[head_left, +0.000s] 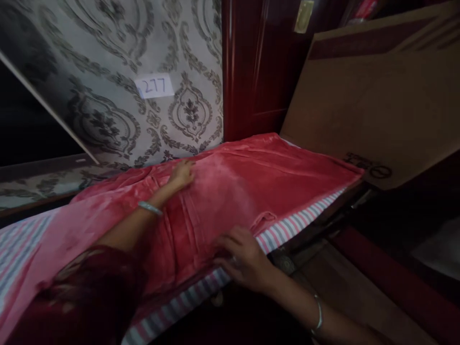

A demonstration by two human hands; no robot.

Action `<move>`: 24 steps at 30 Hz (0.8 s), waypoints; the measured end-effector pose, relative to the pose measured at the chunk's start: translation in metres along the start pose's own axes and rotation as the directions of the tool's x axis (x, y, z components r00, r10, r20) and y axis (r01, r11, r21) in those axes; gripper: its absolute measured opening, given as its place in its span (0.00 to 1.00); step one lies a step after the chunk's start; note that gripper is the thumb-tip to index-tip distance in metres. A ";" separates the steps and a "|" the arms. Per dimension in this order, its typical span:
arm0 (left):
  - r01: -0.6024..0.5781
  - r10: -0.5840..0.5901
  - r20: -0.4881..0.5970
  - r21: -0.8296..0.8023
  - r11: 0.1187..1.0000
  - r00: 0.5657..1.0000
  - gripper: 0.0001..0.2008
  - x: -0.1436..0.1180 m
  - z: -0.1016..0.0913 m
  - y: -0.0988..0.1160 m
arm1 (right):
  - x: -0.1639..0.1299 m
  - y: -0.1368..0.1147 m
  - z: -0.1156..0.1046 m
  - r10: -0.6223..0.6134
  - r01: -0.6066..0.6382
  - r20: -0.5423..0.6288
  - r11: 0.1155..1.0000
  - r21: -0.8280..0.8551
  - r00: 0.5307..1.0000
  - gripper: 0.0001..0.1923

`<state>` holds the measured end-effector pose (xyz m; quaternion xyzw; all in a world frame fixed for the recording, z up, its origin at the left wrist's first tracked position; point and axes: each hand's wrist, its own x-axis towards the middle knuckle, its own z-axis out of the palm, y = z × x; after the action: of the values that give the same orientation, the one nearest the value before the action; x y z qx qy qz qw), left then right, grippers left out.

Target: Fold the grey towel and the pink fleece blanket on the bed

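Patterned wallpaper [190,108] behind red blanket [287,175]; left hand [182,174] atop; right hand [244,258] at edge (grips unclear).

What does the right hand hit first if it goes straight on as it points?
Likely the red blanket, at the folds ahead of the right hand; blur leaves unclear whether they already touch.

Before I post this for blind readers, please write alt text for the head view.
A person's left hand rests on a rumpled red blanket over striped cloth; the right hand is at the blanket's near edge. Patterned wallpaper is behind.
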<state>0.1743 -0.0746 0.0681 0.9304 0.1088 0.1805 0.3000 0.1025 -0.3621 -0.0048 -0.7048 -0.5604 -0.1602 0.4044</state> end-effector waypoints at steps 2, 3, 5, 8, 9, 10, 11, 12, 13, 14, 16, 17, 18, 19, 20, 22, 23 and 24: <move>-0.082 0.081 0.106 0.009 0.997 0.991 0.17 -0.027 0.014 0.012 | -0.014 0.023 -0.021 0.092 -0.113 -0.210 0.989 -0.093 0.974 0.14; -0.140 0.136 0.162 0.017 0.990 0.977 0.17 -0.044 0.020 0.017 | -0.022 0.037 -0.030 0.145 -0.198 -0.304 0.968 -0.151 0.941 0.16; -0.290 0.266 0.265 0.057 0.955 0.927 0.21 -0.078 0.031 0.026 | -0.037 0.065 -0.041 0.246 -0.352 -0.398 0.910 -0.219 0.884 0.23; -0.361 0.295 0.343 0.146 0.921 0.892 0.30 -0.119 0.045 0.034 | -0.047 0.099 -0.044 0.360 -0.457 -0.371 0.862 -0.218 0.856 0.33; -0.355 0.273 0.363 0.184 0.916 0.891 0.32 -0.128 0.049 0.035 | -0.046 0.107 -0.043 0.395 -0.479 -0.345 0.852 -0.209 0.852 0.35; -0.349 0.246 0.385 0.225 0.910 0.890 0.34 -0.135 0.054 0.035 | -0.044 0.113 -0.041 0.431 -0.503 -0.315 0.841 -0.199 0.845 0.36; -0.346 0.220 0.406 0.268 0.899 0.887 0.36 -0.139 0.058 0.034 | -0.042 0.118 -0.040 0.469 -0.528 -0.286 0.828 -0.186 0.836 0.36; -0.348 0.200 0.424 0.307 0.886 0.883 0.37 -0.143 0.062 0.032 | -0.040 0.122 -0.039 0.505 -0.556 -0.267 0.813 -0.171 0.821 0.36; -0.356 0.191 0.435 0.340 0.871 0.880 0.38 -0.146 0.065 0.031 | -0.040 0.125 -0.038 0.538 -0.585 -0.261 0.796 -0.154 0.802 0.36; -0.367 0.190 0.439 0.364 0.856 0.878 0.38 -0.149 0.067 0.030 | -0.040 0.129 -0.038 0.565 -0.611 -0.265 0.779 -0.140 0.781 0.35; -0.386 0.196 0.446 0.389 0.837 0.873 0.38 -0.153 0.069 0.028 | -0.044 0.135 -0.037 0.597 -0.645 -0.280 0.754 -0.124 0.752 0.34; -0.389 0.192 0.453 0.395 0.832 0.870 0.38 -0.155 0.069 0.028 | -0.047 0.138 -0.036 0.601 -0.651 -0.287 0.749 -0.124 0.746 0.33; -0.388 0.181 0.465 0.399 0.831 0.867 0.38 -0.156 0.069 0.029 | -0.049 0.140 -0.035 0.596 -0.648 -0.292 0.751 -0.128 0.748 0.32; -0.384 0.166 0.479 0.403 0.831 0.862 0.38 -0.156 0.068 0.030 | -0.052 0.142 -0.034 0.584 -0.638 -0.298 0.758 -0.133 0.755 0.31; -0.378 0.150 0.493 0.405 0.833 0.857 0.38 -0.156 0.067 0.031 | -0.054 0.143 -0.033 0.569 -0.628 -0.308 0.766 -0.137 0.762 0.31; -0.364 0.129 0.504 0.402 0.840 0.854 0.38 -0.155 0.065 0.033 | -0.057 0.144 -0.030 0.546 -0.612 -0.328 0.777 -0.145 0.771 0.31; -0.357 0.125 0.502 0.399 0.845 0.856 0.38 -0.155 0.064 0.034 | -0.058 0.144 -0.029 0.538 -0.605 -0.329 0.782 -0.150 0.777 0.31; -0.350 0.122 0.497 0.396 0.849 0.859 0.38 -0.155 0.064 0.035 | -0.058 0.145 -0.029 0.529 -0.597 -0.326 0.787 -0.155 0.783 0.30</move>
<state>0.0621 -0.1832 -0.0012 0.9969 -0.0420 -0.0377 0.0554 0.2232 -0.4285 -0.0831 -0.8576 -0.2382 -0.1932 0.4129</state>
